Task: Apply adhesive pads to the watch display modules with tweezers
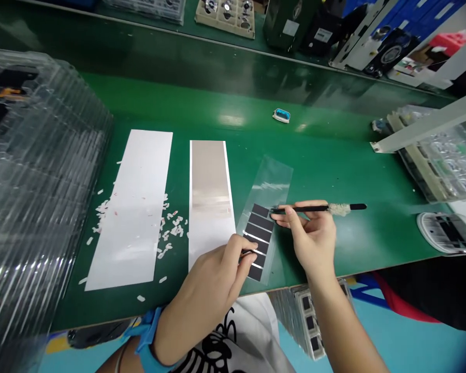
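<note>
Clear strip (270, 181) lies between left hand (213, 282) and right hand (314, 235) gripping black tool (314, 208)

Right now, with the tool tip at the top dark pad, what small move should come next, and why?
Probably slide the tip of the black tool under the edge of the top dark pad and lift slightly. The right hand has the tip right at that pad, and the left hand pinches the clear strip lower down, so the strip should stay flat.
</note>
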A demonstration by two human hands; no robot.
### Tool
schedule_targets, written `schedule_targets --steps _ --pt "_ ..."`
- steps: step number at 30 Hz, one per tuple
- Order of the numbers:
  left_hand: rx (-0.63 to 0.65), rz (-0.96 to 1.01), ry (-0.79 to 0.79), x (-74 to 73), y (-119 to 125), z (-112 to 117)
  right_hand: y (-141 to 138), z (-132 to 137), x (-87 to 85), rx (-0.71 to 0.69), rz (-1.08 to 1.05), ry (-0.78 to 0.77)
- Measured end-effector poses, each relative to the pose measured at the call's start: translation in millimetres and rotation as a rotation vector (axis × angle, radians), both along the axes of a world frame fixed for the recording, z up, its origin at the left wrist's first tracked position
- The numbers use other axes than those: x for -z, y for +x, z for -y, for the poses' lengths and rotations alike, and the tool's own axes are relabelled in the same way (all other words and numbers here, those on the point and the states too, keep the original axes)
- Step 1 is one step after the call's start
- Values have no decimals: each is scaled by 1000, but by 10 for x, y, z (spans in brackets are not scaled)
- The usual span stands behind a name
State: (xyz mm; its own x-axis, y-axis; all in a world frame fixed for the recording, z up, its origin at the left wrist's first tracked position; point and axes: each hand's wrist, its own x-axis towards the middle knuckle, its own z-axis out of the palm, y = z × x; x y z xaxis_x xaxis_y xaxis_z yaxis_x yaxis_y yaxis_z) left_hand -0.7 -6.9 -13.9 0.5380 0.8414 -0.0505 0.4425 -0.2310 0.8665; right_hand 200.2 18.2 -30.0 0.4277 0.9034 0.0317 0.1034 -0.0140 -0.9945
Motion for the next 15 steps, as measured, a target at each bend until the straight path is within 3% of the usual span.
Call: schedule_targets --steps 15 --pt "-35 -15 39 46 -1 26 -31 -20 -30 32 -16 6"
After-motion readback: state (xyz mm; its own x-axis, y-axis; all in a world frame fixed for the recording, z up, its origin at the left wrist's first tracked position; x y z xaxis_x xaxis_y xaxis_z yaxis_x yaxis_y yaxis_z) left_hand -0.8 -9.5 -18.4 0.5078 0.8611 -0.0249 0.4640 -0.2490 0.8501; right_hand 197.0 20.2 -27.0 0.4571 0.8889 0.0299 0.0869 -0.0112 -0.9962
